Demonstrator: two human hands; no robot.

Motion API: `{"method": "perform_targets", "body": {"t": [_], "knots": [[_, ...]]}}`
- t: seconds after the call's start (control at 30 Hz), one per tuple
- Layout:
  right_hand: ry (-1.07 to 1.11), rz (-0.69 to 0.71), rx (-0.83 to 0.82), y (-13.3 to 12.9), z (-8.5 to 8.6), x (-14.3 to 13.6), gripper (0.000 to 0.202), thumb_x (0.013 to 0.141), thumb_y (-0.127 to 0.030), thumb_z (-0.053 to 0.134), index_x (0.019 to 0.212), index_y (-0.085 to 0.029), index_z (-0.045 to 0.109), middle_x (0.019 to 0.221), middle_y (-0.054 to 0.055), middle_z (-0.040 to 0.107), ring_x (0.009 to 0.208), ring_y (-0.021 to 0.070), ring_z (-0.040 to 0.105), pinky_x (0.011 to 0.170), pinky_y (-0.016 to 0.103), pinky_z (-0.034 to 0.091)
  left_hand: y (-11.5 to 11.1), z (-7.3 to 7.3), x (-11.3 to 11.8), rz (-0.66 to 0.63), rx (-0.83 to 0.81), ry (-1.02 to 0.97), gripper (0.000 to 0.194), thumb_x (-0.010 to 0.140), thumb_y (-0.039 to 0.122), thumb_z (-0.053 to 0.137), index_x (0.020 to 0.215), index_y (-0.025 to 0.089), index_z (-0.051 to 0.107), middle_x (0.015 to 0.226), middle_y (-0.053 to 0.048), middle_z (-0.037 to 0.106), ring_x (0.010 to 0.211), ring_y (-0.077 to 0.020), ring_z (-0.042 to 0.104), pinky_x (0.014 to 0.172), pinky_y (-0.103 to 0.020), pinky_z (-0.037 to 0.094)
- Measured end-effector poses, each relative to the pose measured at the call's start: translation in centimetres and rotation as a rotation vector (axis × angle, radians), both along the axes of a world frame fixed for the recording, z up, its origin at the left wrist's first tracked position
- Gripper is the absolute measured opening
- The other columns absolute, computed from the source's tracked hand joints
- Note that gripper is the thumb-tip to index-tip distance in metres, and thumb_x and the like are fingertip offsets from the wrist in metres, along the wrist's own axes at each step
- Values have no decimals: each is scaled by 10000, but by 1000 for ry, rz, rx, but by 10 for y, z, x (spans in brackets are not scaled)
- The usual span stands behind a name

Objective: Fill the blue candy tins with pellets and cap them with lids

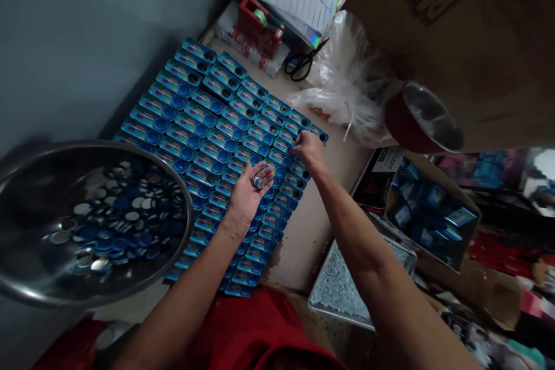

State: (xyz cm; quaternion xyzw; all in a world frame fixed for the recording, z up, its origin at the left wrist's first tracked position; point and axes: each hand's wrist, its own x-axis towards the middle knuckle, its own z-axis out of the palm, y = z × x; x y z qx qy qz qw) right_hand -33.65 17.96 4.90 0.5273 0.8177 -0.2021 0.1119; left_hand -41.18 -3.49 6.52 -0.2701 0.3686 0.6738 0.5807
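Observation:
Rows of small blue packs with printed labels cover the table, many showing a round blue disc and others a dark round spot. My left hand is palm up over the middle rows, with a few small round metallic pieces resting in it, fingers slightly curled. At the right side of the rows, my right hand reaches down to a pack, fingertips pinched together; whatever they hold is too small to make out. A large metal bowl at the left holds many blue and silver discs.
Beyond the packs are a red tape dispenser, black scissors and plastic bags. A red-sided metal bowl sits at the right, above a carton of blue packages. A metal tray of tiny pale pieces lies under my right forearm.

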Motion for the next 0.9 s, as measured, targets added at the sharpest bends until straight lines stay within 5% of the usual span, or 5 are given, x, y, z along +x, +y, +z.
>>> {"method": "perform_targets", "body": {"t": [0.2, 0.33, 0.53, 0.7, 0.9], "knots": [[-31, 71, 28, 0, 14, -7, 162, 728, -265, 769, 855, -211, 685, 832, 16, 694, 782, 191, 602, 675, 266, 361, -5, 3, -5, -13, 45, 11, 397, 988, 372, 494, 1283, 134, 613, 1233, -164, 703, 1153, -261, 684, 997, -417, 536], [339, 86, 65, -65, 29, 13, 131, 831, -274, 685, 954, -230, 686, 866, 20, 693, 811, 188, 606, 718, 272, 395, -9, 1, 0, 8, 36, 1, 398, 928, 181, 476, 1302, 97, 584, 1208, -175, 709, 1119, -250, 697, 935, -373, 571], [787, -116, -410, -149, 22, 62, 132, 750, -333, 756, 823, -226, 731, 757, -2, 694, 712, 164, 618, 682, 265, 470, -10, -12, 34, -57, 39, -7, 477, 806, -16, 520, 1261, 89, 618, 1129, -144, 724, 1023, -190, 714, 856, -248, 577], [914, -414, -629, -150, 19, 96, 172, 702, -247, 689, 859, -202, 741, 857, 27, 755, 776, 197, 677, 705, 290, 529, -6, -14, 65, -87, 13, -12, 374, 780, -13, 585, 1118, 104, 691, 1088, -132, 726, 1018, -198, 701, 890, -286, 571], [838, -296, -389, -147, 30, 112, 280, 749, -228, 654, 1008, -225, 759, 957, 31, 722, 821, 175, 655, 778, 297, 526, 10, 0, 77, -162, 86, 82, 396, 722, 1, 617, 1074, 144, 729, 1067, -74, 734, 987, -158, 686, 891, -247, 542]]}}
